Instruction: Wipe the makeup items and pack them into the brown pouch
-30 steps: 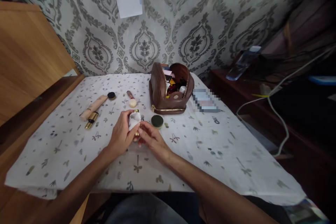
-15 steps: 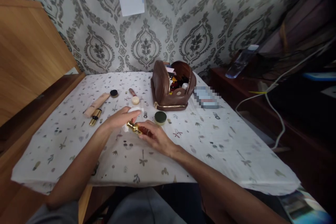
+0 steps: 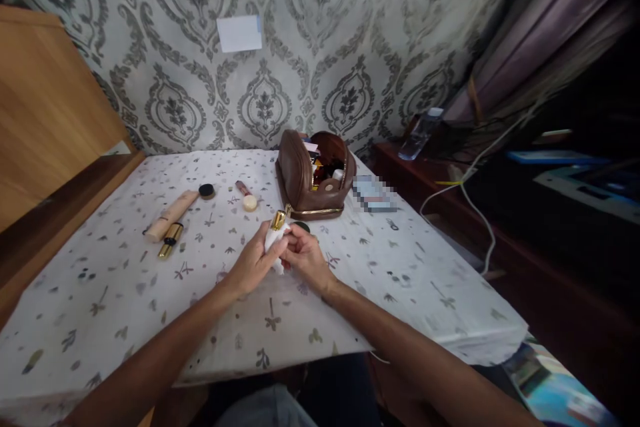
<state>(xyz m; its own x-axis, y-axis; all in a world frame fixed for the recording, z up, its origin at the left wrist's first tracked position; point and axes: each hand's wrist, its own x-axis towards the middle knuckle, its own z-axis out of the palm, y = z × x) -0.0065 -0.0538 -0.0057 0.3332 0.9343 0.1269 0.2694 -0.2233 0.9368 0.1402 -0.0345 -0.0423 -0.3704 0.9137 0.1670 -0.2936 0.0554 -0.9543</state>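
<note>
My left hand (image 3: 254,259) is closed on a white tissue (image 3: 273,241), thumb laid across it. The tissue is wrapped about a small gold-capped bottle (image 3: 279,219), whose shiny end points up and away from me. My right hand (image 3: 307,257) is closed against the same bottle from the right, fingertips pinched together at the tissue; the bottle's lower part is mostly hidden by fingers. Just behind my right hand, a dark-lidded jar (image 3: 301,226) is partly covered.
An open brown cosmetic bag (image 3: 315,197) holds several items. Left lie a beige tube (image 3: 173,215), a black-and-gold tube (image 3: 171,240), a black-lidded pot (image 3: 207,191), a cream-coloured round pot (image 3: 249,203) and a lip gloss tube (image 3: 243,188). A blurred-out flat object (image 3: 374,193) lies right of the bag.
The bottle has turned from lying sideways to pointing up and away, and the tissue now wraps it. Both hands have come together. The view has shifted slightly.
</note>
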